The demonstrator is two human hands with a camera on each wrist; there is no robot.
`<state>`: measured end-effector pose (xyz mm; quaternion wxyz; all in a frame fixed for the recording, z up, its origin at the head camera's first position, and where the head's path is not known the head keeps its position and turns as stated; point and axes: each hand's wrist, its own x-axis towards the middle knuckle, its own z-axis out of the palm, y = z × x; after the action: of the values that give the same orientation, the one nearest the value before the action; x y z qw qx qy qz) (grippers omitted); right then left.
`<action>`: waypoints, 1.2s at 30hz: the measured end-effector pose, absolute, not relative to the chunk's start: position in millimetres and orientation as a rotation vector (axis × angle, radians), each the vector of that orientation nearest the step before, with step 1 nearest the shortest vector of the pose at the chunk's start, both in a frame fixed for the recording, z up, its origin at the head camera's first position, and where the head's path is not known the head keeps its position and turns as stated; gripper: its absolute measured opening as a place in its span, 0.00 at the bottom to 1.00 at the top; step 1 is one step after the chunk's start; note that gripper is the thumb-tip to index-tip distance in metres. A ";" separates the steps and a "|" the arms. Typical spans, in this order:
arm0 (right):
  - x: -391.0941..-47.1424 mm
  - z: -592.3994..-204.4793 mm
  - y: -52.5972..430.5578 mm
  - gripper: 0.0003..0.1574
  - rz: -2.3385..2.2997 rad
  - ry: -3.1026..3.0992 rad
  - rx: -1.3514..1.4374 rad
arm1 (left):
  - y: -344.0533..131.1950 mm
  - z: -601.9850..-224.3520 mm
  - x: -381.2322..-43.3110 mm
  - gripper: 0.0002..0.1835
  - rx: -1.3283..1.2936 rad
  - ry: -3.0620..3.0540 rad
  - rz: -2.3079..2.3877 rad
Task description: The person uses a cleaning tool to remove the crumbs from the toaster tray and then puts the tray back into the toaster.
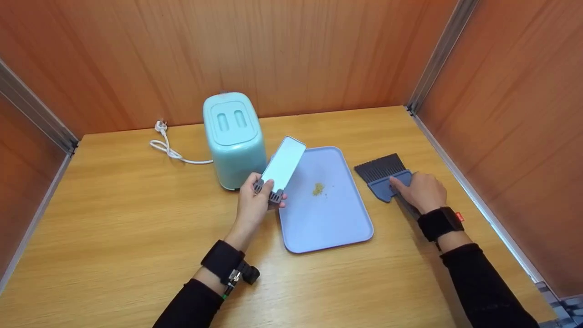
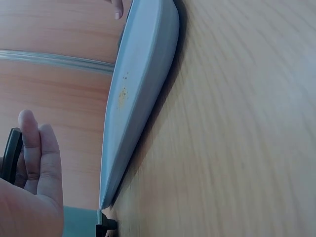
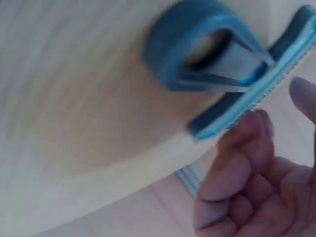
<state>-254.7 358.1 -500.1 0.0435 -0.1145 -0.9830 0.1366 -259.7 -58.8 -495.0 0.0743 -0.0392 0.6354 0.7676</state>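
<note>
My left hand (image 1: 257,200) holds a pale toaster crumb tray (image 1: 287,159) by its dark slotted end, thumb on top. It is raised over the left edge of a lilac serving tray (image 1: 328,223), on which a small heap of crumbs (image 1: 318,189) lies. In the left wrist view only the dark edge of the crumb tray (image 2: 12,155) shows between the fingers. To the right of the serving tray, my right hand (image 1: 426,192) grips a blue hand brush (image 1: 387,182) near its head, black bristles facing away. The loop handle of the brush (image 3: 170,54) hangs in the right wrist view, blurred.
A mint-green toaster (image 1: 239,159) with a closed lid stands behind the serving tray. Its white cord and plug (image 1: 166,146) lie to the left on the wooden table (image 1: 127,228). Wood panels (image 1: 319,59) close off the back and both sides.
</note>
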 end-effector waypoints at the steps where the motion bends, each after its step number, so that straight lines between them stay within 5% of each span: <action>1: -254.6 -497.5 353.8 0.42 0.449 -2.990 -0.332 | -58.2 -495.0 -259.6 0.06 -0.127 1.908 2.303; 10: -257.8 -474.9 292.8 0.47 0.885 -2.985 -0.195 | -46.7 -494.4 -258.0 0.08 -0.187 1.898 2.318; 24: -255.1 -475.7 176.0 0.31 1.480 -2.902 0.198 | -18.7 -498.5 -250.3 0.10 -0.214 1.866 2.413; 36: -257.3 -490.5 124.0 0.28 2.084 -2.619 0.093 | -1.9 -502.9 -243.1 0.11 -0.204 2.163 2.295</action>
<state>-257.3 124.0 -490.5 -0.1032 0.0275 -0.7781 0.6190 -243.1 -1.9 -502.9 -0.0093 -0.0646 0.6844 0.7262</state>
